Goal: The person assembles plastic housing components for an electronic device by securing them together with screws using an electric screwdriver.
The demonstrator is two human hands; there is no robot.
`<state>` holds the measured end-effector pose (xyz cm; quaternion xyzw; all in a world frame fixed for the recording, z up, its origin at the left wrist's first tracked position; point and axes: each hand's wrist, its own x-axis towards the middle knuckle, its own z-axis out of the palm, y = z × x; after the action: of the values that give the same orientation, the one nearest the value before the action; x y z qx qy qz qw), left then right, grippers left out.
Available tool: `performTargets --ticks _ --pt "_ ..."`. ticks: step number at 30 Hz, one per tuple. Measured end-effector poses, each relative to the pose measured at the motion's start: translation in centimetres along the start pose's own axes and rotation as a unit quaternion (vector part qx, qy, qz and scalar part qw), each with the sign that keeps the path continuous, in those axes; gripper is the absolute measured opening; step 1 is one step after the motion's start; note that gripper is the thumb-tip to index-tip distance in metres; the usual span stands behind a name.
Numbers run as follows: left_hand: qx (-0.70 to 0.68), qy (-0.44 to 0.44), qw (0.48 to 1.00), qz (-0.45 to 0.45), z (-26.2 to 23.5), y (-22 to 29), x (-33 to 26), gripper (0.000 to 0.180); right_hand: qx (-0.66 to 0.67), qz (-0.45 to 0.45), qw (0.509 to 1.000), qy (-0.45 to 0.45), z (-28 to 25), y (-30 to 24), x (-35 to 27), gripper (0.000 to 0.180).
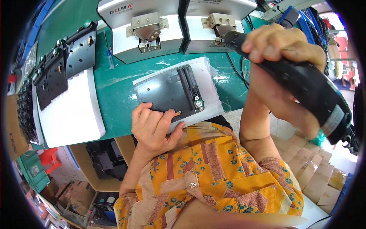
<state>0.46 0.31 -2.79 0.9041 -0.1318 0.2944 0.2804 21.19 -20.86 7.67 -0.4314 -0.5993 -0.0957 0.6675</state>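
Observation:
My right hand (286, 45) is wrapped round a black electric screwdriver (305, 86), raised at the upper right. Its front end reaches the metal outlet (223, 28) on the right-hand screw feeder (198, 38); the tip's exact contact is hard to see. In front of me a black plastic panel (164, 89) lies on a white foam sheet (207, 76). A long raised channel and a small round green-and-silver part (198, 103) sit along its right side. My left hand (154, 126) grips the panel's near edge, fingers on top, with the index finger beside a small copper-coloured piece (177, 113).
A second screw feeder (164, 42) stands left of the first. A blue-handled screwdriver (109, 57) lies on the green table (118, 91). Several black panels (80, 49) rest at the left by white foam (72, 110). Below the edge, an open carton (85, 168) holds black parts.

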Motion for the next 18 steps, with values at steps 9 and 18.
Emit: performTargets --ticks 9,18 --pt "0.007 -0.007 1.0 0.0 0.3 0.1 -0.5 0.036 0.019 0.179 0.967 0.178 2.3 -2.1 1.4 0.067" --pt "-0.03 -0.025 0.998 -0.045 -1.1 0.9 0.6 0.035 0.062 0.145 0.951 0.266 0.1 -5.3 -6.9 0.074"
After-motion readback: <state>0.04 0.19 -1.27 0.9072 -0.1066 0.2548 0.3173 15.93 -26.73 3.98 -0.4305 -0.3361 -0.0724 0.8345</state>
